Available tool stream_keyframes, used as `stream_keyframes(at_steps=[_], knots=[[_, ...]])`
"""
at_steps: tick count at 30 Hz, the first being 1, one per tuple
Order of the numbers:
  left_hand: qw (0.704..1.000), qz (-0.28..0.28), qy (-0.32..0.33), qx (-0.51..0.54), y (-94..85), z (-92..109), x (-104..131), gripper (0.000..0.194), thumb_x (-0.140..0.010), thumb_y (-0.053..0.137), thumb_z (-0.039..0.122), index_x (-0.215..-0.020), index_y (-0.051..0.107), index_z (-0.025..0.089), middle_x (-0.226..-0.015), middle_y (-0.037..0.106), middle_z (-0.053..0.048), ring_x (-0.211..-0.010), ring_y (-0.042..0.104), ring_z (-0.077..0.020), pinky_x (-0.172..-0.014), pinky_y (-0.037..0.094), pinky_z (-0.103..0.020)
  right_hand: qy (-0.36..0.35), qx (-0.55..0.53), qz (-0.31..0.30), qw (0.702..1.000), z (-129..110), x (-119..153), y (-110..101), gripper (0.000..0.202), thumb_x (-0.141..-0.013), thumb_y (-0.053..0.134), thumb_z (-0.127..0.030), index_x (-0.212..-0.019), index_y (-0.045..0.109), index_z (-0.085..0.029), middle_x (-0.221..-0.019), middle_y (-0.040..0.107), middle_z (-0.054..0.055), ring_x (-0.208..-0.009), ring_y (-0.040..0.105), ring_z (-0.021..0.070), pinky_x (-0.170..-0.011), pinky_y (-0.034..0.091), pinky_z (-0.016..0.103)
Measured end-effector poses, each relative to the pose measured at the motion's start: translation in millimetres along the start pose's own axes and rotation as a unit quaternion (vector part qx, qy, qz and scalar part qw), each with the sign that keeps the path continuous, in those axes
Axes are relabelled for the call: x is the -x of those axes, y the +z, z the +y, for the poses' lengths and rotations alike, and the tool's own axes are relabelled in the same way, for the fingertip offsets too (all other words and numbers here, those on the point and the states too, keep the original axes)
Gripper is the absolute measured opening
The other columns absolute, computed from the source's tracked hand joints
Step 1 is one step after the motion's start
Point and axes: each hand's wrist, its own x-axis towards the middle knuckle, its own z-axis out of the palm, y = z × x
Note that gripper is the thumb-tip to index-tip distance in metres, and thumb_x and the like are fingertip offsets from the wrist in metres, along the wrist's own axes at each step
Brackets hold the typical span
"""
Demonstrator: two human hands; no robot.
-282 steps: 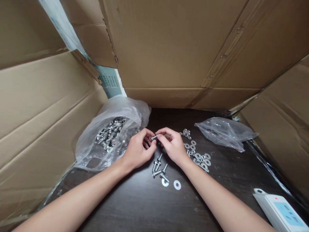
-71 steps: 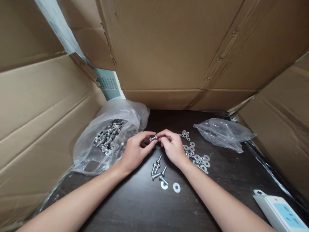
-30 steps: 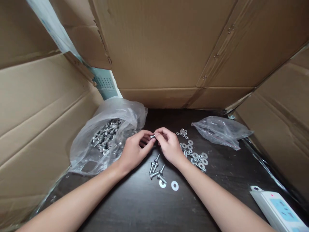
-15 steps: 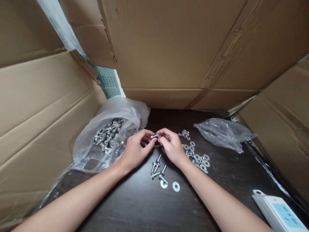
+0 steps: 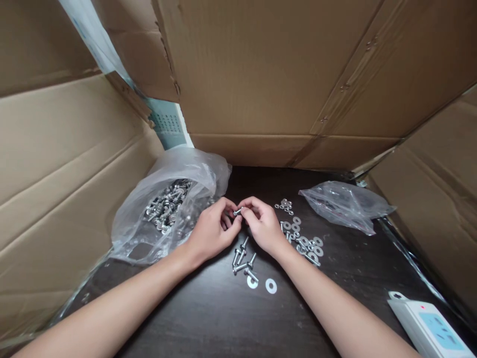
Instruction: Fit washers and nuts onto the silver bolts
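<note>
A small metal bolt point(image 5: 237, 212) is pinched between my two hands above the dark table. My left hand point(image 5: 216, 226) has its fingertips closed round the bolt's left end. The thumb and index finger of my right hand point(image 5: 262, 223) grip its right end; whether a nut is there is too small to tell. Just below my hands lies a cluster of several bolts point(image 5: 243, 261) with parts fitted on their shanks. Two large flat washers rest near them, one washer point(image 5: 271, 286) by itself and the other washer point(image 5: 252, 283) partly under a bolt.
An open plastic bag point(image 5: 171, 206) full of bolts stands left. Small nuts or rings point(image 5: 285, 205), flat washers point(image 5: 317, 242) and more bolts lie right of my hands. Farther right are a clear plastic bag point(image 5: 343, 204) and a white power strip point(image 5: 428, 323). Cardboard walls point(image 5: 261, 74) enclose the table.
The bolt has tilted, its right end now slightly higher, and my right thumb has shifted up along it. Both hands stay in nearly the same place.
</note>
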Motion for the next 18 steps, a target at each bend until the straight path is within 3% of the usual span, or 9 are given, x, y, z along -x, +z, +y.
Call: stream_keyframes(at_steps=[4,10,14,18], knots=[[1.000,0.006,-0.007,0.004,1.3,-1.3,0.8,0.019,-0.086,0.064,0.019,-0.104,0.057,0.018,-0.084,0.064,0.000,-0.058,0.061,-0.0109,-0.057,0.052,-0.024,-0.003,0.005,0.003,1.000,0.0,0.4,0.8,0.018,-0.090,0.057,-0.035,-0.087,0.067,-0.019,-0.082,0.071,0.005,-0.072,0.066,0.0186,-0.066,0.051,0.029],[0.999,0.031,0.021,-0.012,2.5,-6.4,1.6,0.043,-0.082,0.069,0.015,-0.123,0.056,0.017,-0.115,0.064,-0.008,-0.076,0.068,-0.0138,-0.067,0.058,-0.029,-0.032,0.044,-0.001,0.999,-2.3,2.4,2.6,0.017,-0.089,0.061,-0.032,-0.086,0.070,-0.018,-0.079,0.071,0.005,-0.068,0.063,0.0171,-0.063,0.049,0.029],[0.999,0.026,0.043,-0.014,0.3,-7.7,0.8,0.036,-0.086,0.066,0.010,-0.121,0.061,0.018,-0.113,0.066,-0.007,-0.079,0.066,-0.0142,-0.069,0.058,-0.028,-0.042,0.061,-0.008,0.997,-4.0,3.1,3.0,0.018,-0.088,0.061,-0.031,-0.082,0.071,-0.018,-0.075,0.071,0.004,-0.064,0.059,0.0159,-0.061,0.047,0.028],[0.997,0.031,0.066,-0.004,-1.7,-4.9,0.1,0.019,-0.092,0.062,0.011,-0.109,0.067,0.018,-0.103,0.067,-0.005,-0.081,0.066,-0.0145,-0.065,0.057,-0.024,-0.008,0.028,-0.005,1.000,-3.0,1.8,2.4,0.022,-0.087,0.061,-0.036,-0.082,0.072,-0.018,-0.076,0.072,0.005,-0.066,0.062,0.0177,-0.063,0.048,0.030]])
